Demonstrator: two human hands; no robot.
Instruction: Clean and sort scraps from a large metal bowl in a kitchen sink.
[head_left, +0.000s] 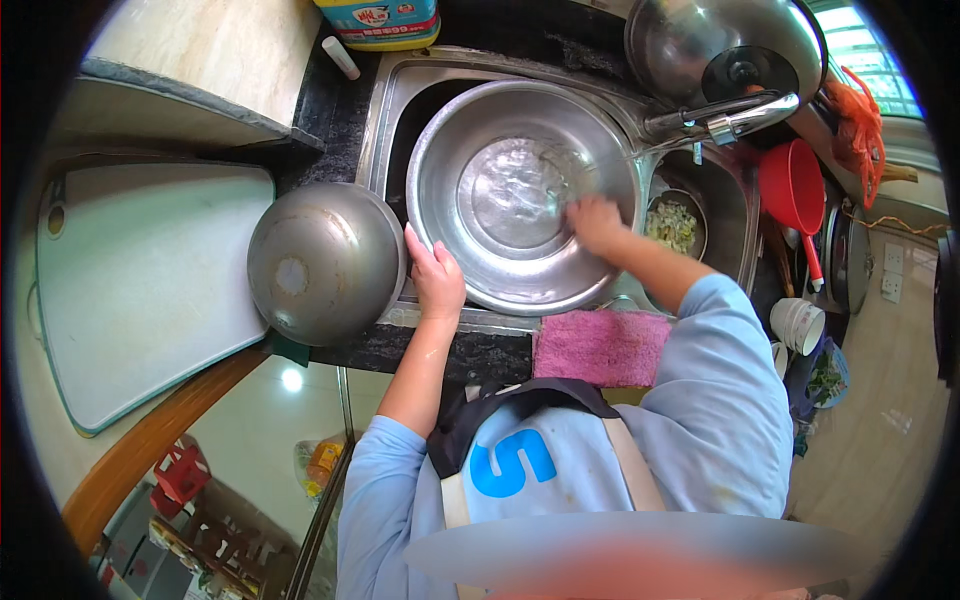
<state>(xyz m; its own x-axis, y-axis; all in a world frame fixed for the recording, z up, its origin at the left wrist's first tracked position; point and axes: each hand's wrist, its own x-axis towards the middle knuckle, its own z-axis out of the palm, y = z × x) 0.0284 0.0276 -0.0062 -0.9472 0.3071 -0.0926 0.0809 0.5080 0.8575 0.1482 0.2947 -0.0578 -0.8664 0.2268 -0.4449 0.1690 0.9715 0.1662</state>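
A large, round stainless-steel basin (525, 266) sits over the larger bowl of a double sink, with water in its bottom. My right hand (596, 223) is inside it at the right, blurred, near the water; its fingers cannot be made out. My left hand (437, 281) is upright at the basin's left rim, fingers extended, between it and an upturned metal bowl (330, 255) on the left. Whether it touches either is hard to tell. A thin stream of water runs from the chrome faucet (742, 124) into the basin.
A colander (703, 232) with chopped pale-green food (671, 225) stands in the smaller sink. A pink cloth (600, 346) lies on the front edge. A white cutting board (157, 285) is far left; a red dipper (792, 187), a wok (675, 45) and stacked bowls (796, 325) are right.
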